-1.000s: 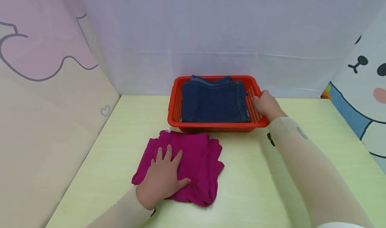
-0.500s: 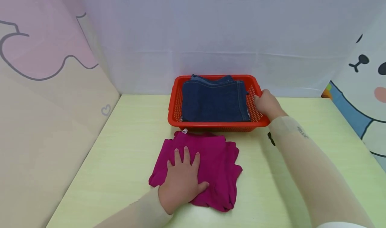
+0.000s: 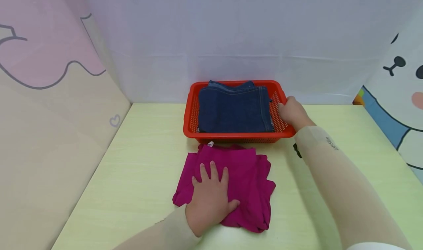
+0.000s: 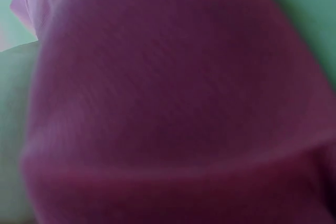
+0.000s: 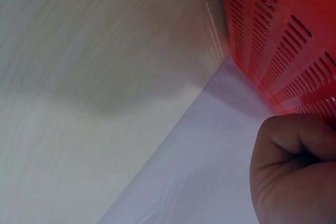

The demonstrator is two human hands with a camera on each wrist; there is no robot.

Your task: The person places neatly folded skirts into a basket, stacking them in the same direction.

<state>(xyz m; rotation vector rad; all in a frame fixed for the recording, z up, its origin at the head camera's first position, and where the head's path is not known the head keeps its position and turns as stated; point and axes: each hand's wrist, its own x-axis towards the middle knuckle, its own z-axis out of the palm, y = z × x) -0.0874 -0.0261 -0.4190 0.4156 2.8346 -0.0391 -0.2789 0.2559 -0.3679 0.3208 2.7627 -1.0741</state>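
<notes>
Hands on two separate items. Left hand (image 3: pixel 210 202), lower centre of the head view, lies palm down on a folded magenta cloth (image 3: pixel 246 180); fingers straight and slightly spread, thumb out to the side, nothing gripped. Cloth sits flat on the pale green table (image 3: pixel 138 169), its far edge just short of the basket's near rim; small white tag visible at its far left corner. Left wrist view: filled almost wholly by blurred magenta cloth (image 4: pixel 173 103), a sliver of table at the frame's left edge; no fingers discernible there.

Right hand (image 3: pixel 292 112), right of centre in the head view, grips the right rim of a red slotted plastic basket (image 3: pixel 236 136); fingers curl over the rim into the basket, thumb outside. Right wrist view confirms: curled fingers (image 5: pixel 289 150) at the lower right of the frame, against the basket (image 5: pixel 283 35) wall, upper right; table surface and white backdrop fill the rest.

Basket stands at the back centre of the table, close to the white backdrop (image 3: pixel 231 37). Inside: folded dark blue denim (image 3: pixel 232 108), covering most of the floor. Cartoon-printed panels at the frame's left and right sides. Both forearms in beige sleeves.
</notes>
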